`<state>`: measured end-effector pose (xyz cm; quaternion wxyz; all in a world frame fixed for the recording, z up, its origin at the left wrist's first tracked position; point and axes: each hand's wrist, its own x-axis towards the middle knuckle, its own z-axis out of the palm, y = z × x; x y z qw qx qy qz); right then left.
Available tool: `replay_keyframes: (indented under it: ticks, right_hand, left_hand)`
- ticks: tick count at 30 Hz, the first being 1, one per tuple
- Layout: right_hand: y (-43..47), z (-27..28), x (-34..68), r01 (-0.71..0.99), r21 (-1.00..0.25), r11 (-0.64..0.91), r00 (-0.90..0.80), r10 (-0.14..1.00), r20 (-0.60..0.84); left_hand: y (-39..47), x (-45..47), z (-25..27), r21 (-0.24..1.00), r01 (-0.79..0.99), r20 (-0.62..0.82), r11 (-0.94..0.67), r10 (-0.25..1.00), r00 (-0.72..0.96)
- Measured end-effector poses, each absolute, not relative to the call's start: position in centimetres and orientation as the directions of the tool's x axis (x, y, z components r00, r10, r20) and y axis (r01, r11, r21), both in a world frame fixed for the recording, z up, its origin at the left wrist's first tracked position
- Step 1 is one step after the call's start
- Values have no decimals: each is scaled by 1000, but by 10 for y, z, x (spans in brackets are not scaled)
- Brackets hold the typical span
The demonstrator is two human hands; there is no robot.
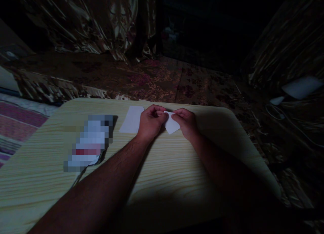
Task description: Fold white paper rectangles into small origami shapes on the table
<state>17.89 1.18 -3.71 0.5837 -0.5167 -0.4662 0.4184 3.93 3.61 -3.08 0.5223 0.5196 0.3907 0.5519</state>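
Between my two hands is a small white piece of paper (pixel 172 124), its lower end narrowing to a corner. My left hand (pixel 152 121) pinches its upper left edge between thumb and fingers. On the other side my right hand (pixel 186 122) grips the upper right edge the same way. Part of the paper is hidden behind my thumbs and fingers. Just left of my left hand, more white paper (pixel 131 119) lies flat on the table, its right edge partly covered by that hand.
A pale wood-grain table (pixel 162 180) carries it all. A blurred-out device, seemingly a phone (pixel 91 139), lies at left with a cable (pixel 79 176). Beyond the far edge is a patterned cloth surface (pixel 152 75). At right, a white object (pixel 302 87) sits by a white cord (pixel 298 132).
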Motion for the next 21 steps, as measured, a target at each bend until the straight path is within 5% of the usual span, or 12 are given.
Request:
replay_keyframes:
  ticks: [21]
  right_hand:
    - [10,-34,178,18,-995,99,206,973,100]
  left_hand:
    - [33,41,-30,971,-147,205,-188,972,116]
